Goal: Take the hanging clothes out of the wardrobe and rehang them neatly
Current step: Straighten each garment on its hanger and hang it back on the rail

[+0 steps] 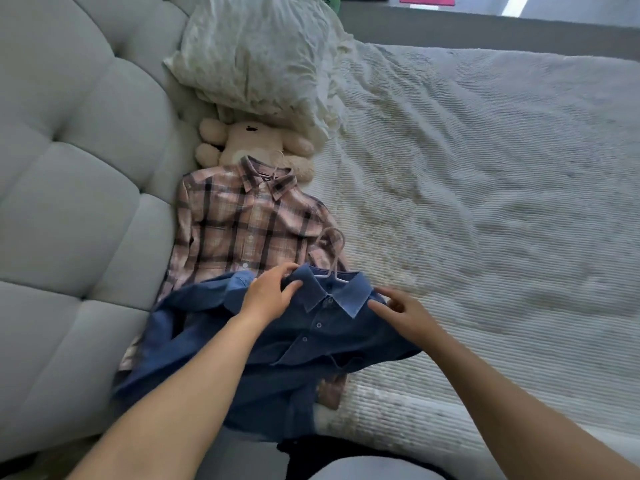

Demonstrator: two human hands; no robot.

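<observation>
The left hand has its grip on the blue denim shirt at the left side of the collar, fingers curled into the cloth near the shoulder, while the right hand rests its loosely spread fingers on the right collar tip and shoulder, pinching nothing that I can make out. The shirt lies on the bed, still on a pale hanger whose hook pokes out above the collar, and it overlaps the lower half of a pink plaid shirt laid flat beside the padded headboard, its own hanger hook just visible at the neck. To do this step well, I would keep the collar centred on the hanger, pull both shoulders level, then smooth the rumpled left sleeve and body flat so the shirt rehangs without creases. A soft toy and a pillow sit beyond. The plaid shirt's dark neck label is too small to read; no other writing shows.
</observation>
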